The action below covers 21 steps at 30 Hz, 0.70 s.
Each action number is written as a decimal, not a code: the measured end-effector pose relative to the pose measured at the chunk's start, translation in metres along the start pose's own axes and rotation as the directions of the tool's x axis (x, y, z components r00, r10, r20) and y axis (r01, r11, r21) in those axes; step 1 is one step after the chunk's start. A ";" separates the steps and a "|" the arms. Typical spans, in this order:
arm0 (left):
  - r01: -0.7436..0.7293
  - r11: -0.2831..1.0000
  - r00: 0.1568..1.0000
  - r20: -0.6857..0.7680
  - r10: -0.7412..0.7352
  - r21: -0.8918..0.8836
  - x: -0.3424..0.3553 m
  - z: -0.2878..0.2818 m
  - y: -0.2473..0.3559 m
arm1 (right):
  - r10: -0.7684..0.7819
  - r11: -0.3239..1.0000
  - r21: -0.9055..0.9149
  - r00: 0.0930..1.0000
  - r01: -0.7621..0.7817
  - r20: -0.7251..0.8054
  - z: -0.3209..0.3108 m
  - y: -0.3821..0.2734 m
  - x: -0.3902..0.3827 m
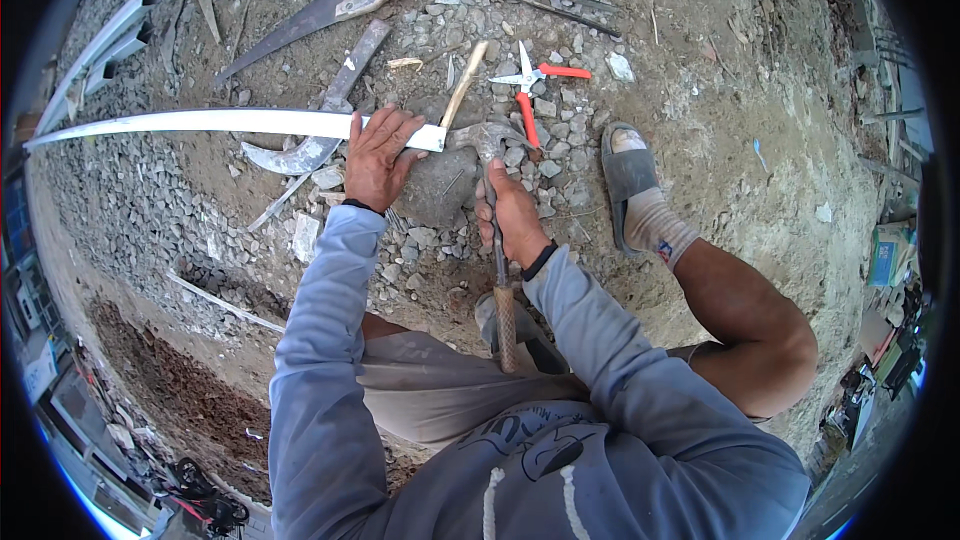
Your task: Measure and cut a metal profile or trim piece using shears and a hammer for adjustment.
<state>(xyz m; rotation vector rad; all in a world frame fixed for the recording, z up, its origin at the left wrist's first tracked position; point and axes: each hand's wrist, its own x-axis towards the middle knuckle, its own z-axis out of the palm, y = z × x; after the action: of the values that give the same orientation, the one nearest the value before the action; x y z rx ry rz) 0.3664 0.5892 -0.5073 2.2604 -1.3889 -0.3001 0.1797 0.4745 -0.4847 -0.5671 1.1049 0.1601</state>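
My left hand [378, 152] is closed over the right end of a long white strip [240, 121], with its fingers across the top and the thumb at the near side. Under that end sits a rounded grey stone [432, 190]. My right hand [515, 215] grips a claw hammer [507, 335] high on its metal shaft, just below the head. The hammer's head rests by the stone, close to the strip's end, and its textured handle points back toward me. Whether head and strip touch, I cannot tell. Red-handled snips [527, 90] lie spread beyond the hammer.
Beyond the strip lie a handsaw [320, 25] and a stick of wood [464, 85]. A tool with a curved metal blade [290, 157] lies partly beneath the strip. More white lengths [95, 60] are at far left. Loose gravel covers the ground. My sandalled foot [630, 180] stands at right.
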 end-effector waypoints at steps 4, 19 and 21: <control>0.003 1.000 1.000 -0.009 -0.003 0.008 0.000 -0.002 -0.001 | 0.067 0.992 0.108 0.998 -0.067 0.008 0.001 0.002 -0.001; 0.024 0.999 1.000 0.012 -0.023 -0.034 0.001 -0.004 -0.001 | -0.023 0.992 -0.121 1.000 0.021 -0.008 -0.010 -0.013 -0.005; 0.021 1.000 1.000 0.023 -0.020 -0.024 0.000 -0.005 -0.002 | -0.162 0.962 -0.225 0.987 0.156 -0.007 -0.011 -0.014 -0.011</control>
<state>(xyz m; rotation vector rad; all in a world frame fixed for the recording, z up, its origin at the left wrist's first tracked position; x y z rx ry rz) 0.3704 0.5910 -0.5039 2.2595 -1.3669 -0.3479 0.1709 0.4585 -0.4735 -0.8592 1.0680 0.1388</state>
